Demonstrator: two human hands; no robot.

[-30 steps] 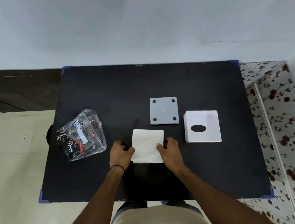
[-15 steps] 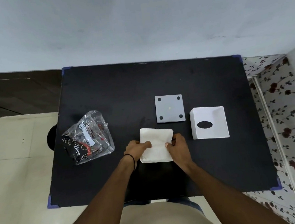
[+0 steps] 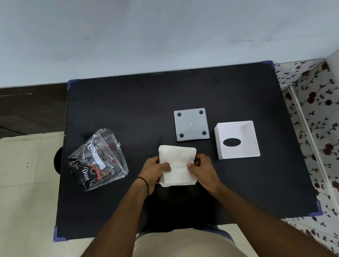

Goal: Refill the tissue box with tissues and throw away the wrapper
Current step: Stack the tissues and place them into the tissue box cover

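Note:
A stack of white tissues [image 3: 177, 162] sits near the middle of the black table [image 3: 122, 112]. My left hand [image 3: 154, 170] grips its left edge with the thumb on top. My right hand [image 3: 202, 166] pinches its right edge. The stack's sheets are slightly fanned at the far right corner. The white tissue box [image 3: 237, 140] stands upside down to the right, its oval slot facing up. Its grey base plate [image 3: 191, 124] with four dark pads lies apart, just behind the tissues. The clear plastic wrapper [image 3: 97, 161] with black print lies crumpled to the left.
A pale wall rises behind the table. A floral-patterned surface [image 3: 323, 115] runs along the right side. Cream floor tiles [image 3: 16, 193] and a dark round object [image 3: 58, 162] under the table's left edge show on the left.
Both hands have closed in on the tissue stack, thumbs now over its top, and its near part is lifted and bunched. The camera view shifted slightly.

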